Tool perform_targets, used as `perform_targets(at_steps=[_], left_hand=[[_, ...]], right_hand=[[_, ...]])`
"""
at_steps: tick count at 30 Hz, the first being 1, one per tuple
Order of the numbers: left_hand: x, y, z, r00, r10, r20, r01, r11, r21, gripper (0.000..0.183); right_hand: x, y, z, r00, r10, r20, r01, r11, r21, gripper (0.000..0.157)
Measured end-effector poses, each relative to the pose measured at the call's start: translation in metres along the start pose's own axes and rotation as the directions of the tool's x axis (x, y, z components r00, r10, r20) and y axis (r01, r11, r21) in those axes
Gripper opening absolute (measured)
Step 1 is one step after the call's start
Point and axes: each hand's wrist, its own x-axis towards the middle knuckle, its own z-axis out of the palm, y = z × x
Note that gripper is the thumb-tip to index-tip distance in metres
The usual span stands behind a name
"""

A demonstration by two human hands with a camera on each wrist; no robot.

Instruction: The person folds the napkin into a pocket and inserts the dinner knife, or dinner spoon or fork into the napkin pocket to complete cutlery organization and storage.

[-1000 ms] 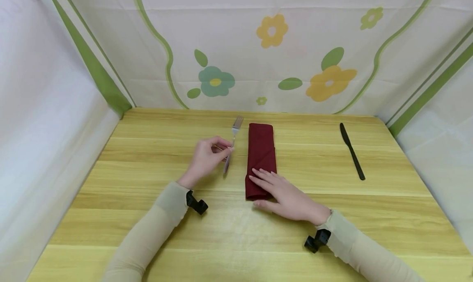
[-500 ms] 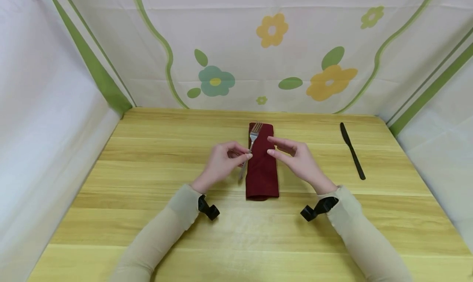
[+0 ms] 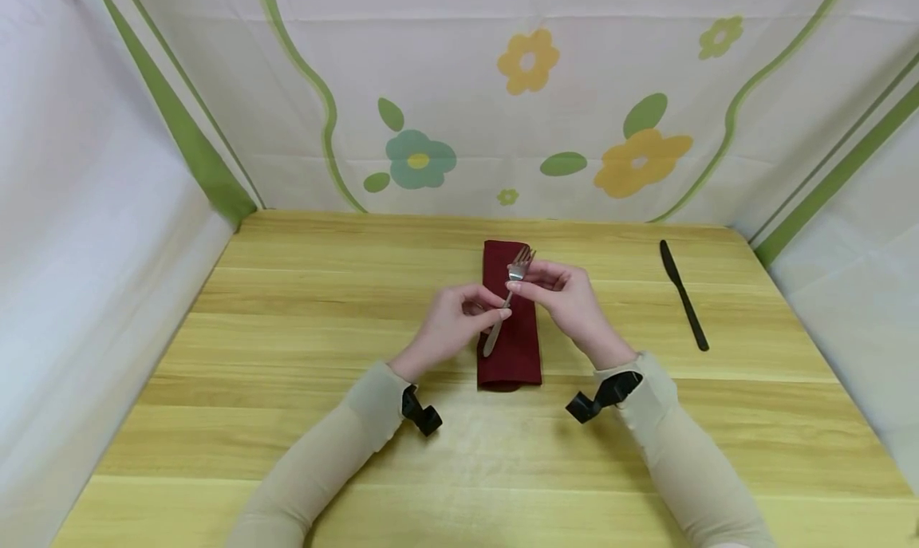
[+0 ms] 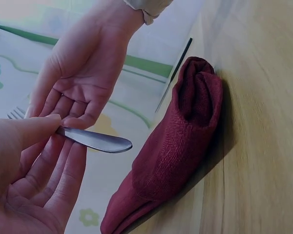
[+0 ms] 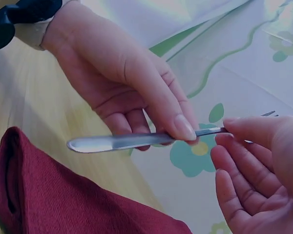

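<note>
A silver fork is held above a folded dark red napkin, its tines pointing away toward the back. My left hand pinches the fork's handle between thumb and fingers. Nearer the tines, my right hand pinches the neck of the same fork. In the left wrist view the handle end sticks out past my left thumb, apart from the rolled napkin. The right wrist view shows both thumbs on the fork, with the napkin below.
A black knife lies on the wooden table to the right of the napkin. A white cloth printed with flowers stands behind the table's back edge, and white cloth sides flank it.
My left hand has carried the fork rightward, from beside the napkin to above it. My right hand has lifted off the napkin and taken hold of the fork near its tines.
</note>
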Motion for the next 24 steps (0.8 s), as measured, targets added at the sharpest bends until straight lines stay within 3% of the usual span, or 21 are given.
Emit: perform_targets(at_steps=[5, 9, 11, 14, 17, 21, 24], left_hand=[[-0.001, 0.001, 0.001, 1.0, -0.016, 0.005, 0.016, 1.0, -0.015, 0.011], [-0.003, 0.001, -0.001, 0.999, -0.025, 0.043, 0.026, 0.999, -0.022, 0.029], [-0.005, 0.001, -0.003, 0.997, -0.021, 0.075, 0.02, 1.0, 0.019, 0.041], [-0.011, 0.002, -0.007, 0.987, -0.018, 0.157, -0.007, 0.988, 0.156, 0.06], [-0.017, 0.004, -0.009, 0.958, -0.027, 0.285, -0.073, 0.939, 0.335, 0.078], [-0.025, 0.004, -0.005, 0.893, -0.043, 0.449, -0.21, 0.841, 0.498, 0.091], [-0.031, 0.003, 0.003, 0.842, -0.036, 0.539, -0.327, 0.76, 0.562, 0.097]], right_hand=[[0.0, -0.001, -0.001, 1.0, -0.016, -0.012, 0.016, 1.0, 0.025, 0.03], [0.001, -0.004, -0.007, 0.996, -0.083, -0.017, 0.085, 0.992, 0.089, 0.023], [0.002, -0.006, -0.013, 0.992, -0.118, -0.033, 0.121, 0.985, 0.122, 0.02], [0.004, -0.011, -0.024, 0.985, -0.155, -0.069, 0.164, 0.976, 0.143, 0.018], [0.005, -0.015, -0.038, 0.979, -0.174, -0.11, 0.189, 0.971, 0.148, 0.017], [0.004, -0.018, -0.055, 0.97, -0.185, -0.159, 0.207, 0.968, 0.139, 0.018], [0.003, -0.021, -0.065, 0.967, -0.182, -0.18, 0.205, 0.971, 0.12, 0.023]])
